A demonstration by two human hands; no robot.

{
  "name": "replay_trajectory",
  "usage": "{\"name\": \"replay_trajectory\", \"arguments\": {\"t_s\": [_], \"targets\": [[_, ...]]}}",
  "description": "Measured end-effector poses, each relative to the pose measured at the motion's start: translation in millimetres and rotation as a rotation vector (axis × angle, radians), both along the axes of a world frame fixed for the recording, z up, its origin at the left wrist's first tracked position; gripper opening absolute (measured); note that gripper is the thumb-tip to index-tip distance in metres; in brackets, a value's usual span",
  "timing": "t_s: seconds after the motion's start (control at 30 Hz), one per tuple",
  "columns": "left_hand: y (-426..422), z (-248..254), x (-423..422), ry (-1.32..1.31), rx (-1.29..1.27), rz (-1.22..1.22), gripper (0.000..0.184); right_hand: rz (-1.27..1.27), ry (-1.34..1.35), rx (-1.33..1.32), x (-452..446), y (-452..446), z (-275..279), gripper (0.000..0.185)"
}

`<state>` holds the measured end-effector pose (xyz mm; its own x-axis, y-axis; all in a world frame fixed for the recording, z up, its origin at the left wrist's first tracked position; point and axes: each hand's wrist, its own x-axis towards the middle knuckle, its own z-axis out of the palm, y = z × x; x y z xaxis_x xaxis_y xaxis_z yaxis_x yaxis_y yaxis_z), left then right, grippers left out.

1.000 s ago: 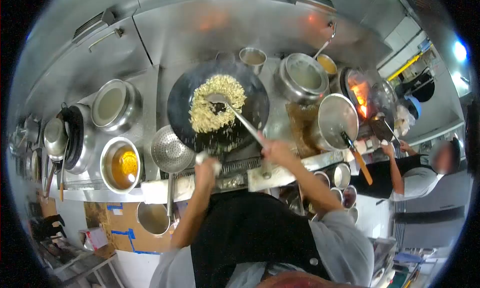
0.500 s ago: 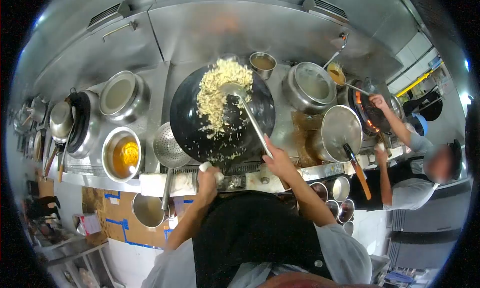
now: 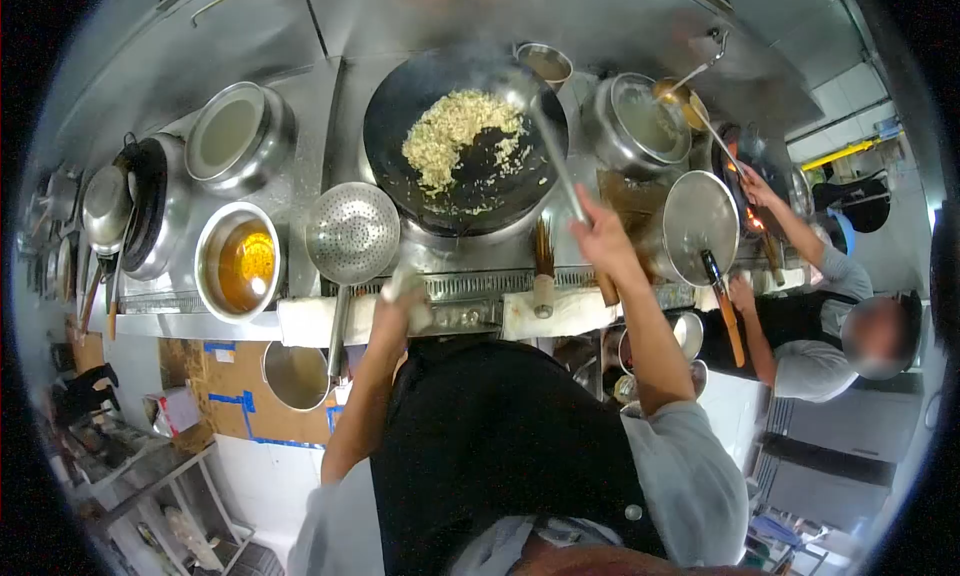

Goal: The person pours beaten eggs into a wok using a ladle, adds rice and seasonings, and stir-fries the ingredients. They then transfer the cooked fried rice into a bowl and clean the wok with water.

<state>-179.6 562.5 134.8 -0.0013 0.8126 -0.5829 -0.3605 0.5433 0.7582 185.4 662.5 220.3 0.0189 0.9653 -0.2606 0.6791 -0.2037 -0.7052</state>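
Note:
A black wok (image 3: 400, 106) sits in front of me, with chopped pale-yellow food, possibly fried rice or egg (image 3: 450, 126), heaped in its middle and steam rising. My right hand (image 3: 607, 238) is closed around the handle of a metal ladle (image 3: 548, 141); the ladle's blurred head is over the wok's far right side. My left hand (image 3: 395, 316), smeared by motion, grips a whitish cloth (image 3: 405, 284) below the wok's near-left rim. A perforated skimmer (image 3: 353, 234) lies just left of the wok, its handle pointing toward me.
Left stand a bowl of yellow-orange liquid (image 3: 240, 261) and a lidded-looking pot (image 3: 228, 131). To the right are a pot (image 3: 640, 126), a mesh strainer (image 3: 700, 226) and a co-worker's hand (image 3: 762, 188) with a ladle near flames. A brush (image 3: 543, 276) lies by folded cloths (image 3: 560, 314).
The wok has dropped back level onto the burner, and its food has settled in the middle. My left hand has come away from the rim; my right hand and ladle have shifted right.

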Motion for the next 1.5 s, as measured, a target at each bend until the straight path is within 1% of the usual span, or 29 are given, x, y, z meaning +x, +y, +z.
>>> {"name": "replay_trajectory", "arguments": {"t_s": [0.03,0.07,0.1,0.17,0.23,0.27,0.33,0.37,0.43,0.5,0.57,0.63,0.67,0.7,0.73,0.77,0.8,0.87,0.9,0.93,0.97,1.03,1.07,1.17,1.23,1.3,1.37,1.47,1.5], "targets": [[-23,-20,-13,-0.012,0.002,0.032,0.039,-0.032,0.047,0.066,7,9,-8,0.068],[-46,-38,-26,-0.024,0.006,0.068,0.041,-0.058,0.008,0.169,2,17,-27,0.068],[-66,-36,-35,0.006,-0.041,0.059,0.040,-0.079,-0.030,0.280,-12,27,-52,0.068],[-100,-26,-49,0.066,-0.132,0.045,0.038,-0.120,0.109,0.230,-48,33,-78,0.070],[-120,-36,-57,0.162,-0.105,0.089,0.041,-0.153,0.456,-0.103,-83,25,-89,0.075],[-132,-41,-62,0.211,-0.103,0.109,0.042,-0.108,0.478,-0.107,-86,10,-84,0.075],[-148,-47,-72,0.113,-0.204,0.222,0.046,-0.010,0.515,-0.118,-87,-23,-55,0.075],[-154,-48,-76,0.062,-0.250,0.283,0.048,-0.008,0.590,-0.187,-85,-36,-44,0.075],[-157,-42,-76,0.121,-0.178,0.289,0.049,-0.002,0.739,-0.320,-75,-47,-28,0.074],[-154,-29,-68,0.153,-0.160,0.288,0.046,0.027,0.727,-0.373,-63,-3,-51,0.075],[-147,-47,-65,0.161,-0.108,0.294,0.044,0.068,0.750,-0.378,-61,39,-53,0.075],[-143,-47,-62,0.125,-0.101,0.302,0.042,0.087,0.657,-0.255,-74,34,-34,0.074],[-141,-34,-60,0.084,-0.118,0.306,0.041,0.090,0.612,-0.193,-77,28,-27,0.074],[-138,-27,-59,0.040,-0.131,0.309,0.040,0.052,0.675,-0.246,-72,7,-28,0.072],[-138,-30,-57,0.031,-0.123,0.314,0.039,0.023,0.736,-0.297,-64,-25,-29,0.070],[-143,-38,-54,0.021,-0.114,0.323,0.039,-0.002,0.795,-0.349,-56,-39,-30,0.069],[-146,-41,-53,0.016,-0.109,0.324,0.038,0.061,0.699,-0.354,-48,-34,-37,0.068],[-146,-47,-49,0.065,-0.117,0.244,0.038,0.172,0.508,-0.358,-30,-19,-54,0.069],[-138,-36,-43,0.091,-0.118,0.209,0.038,0.109,0.423,-0.266,-27,-4,-51,0.067],[-132,-24,-35,0.086,-0.079,0.257,0.038,0.042,0.343,-0.178,-26,14,-50,0.065],[-124,-25,-32,0.133,-0.068,0.252,0.038,-0.028,0.264,-0.092,-27,32,-49,0.064],[-111,-31,-24,0.219,-0.045,0.244,0.038,-0.045,0.135,0.149,-25,68,-61,0.065],[-100,-15,-19,0.214,-0.073,0.171,0.037,-0.055,0.065,0.266,-24,78,-68,0.066],[-79,-9,-3,0.210,0.048,0.080,0.038,0.128,-0.262,0.323,-61,85,-79,0.067],[-70,-6,12,0.159,0.041,0.095,0.037,0.365,-0.370,0.228,-75,66,-85,0.070],[-68,-9,21,0.067,0.013,0.127,0.037,0.491,-0.411,0.240,-73,14,-63,0.075],[-68,-19,26,-0.066,-0.032,0.180,0.037,0.611,-0.344,0.170,-40,-28,-59,0.078],[-66,-12,28,-0.145,-0.063,0.146,0.033,0.607,-0.457,0.030,25,-46,-58,0.077],[-63,-11,31,-0.119,-0.032,0.133,0.031,0.553,-0.451,0.057,27,-33,-57,0.076]]}}
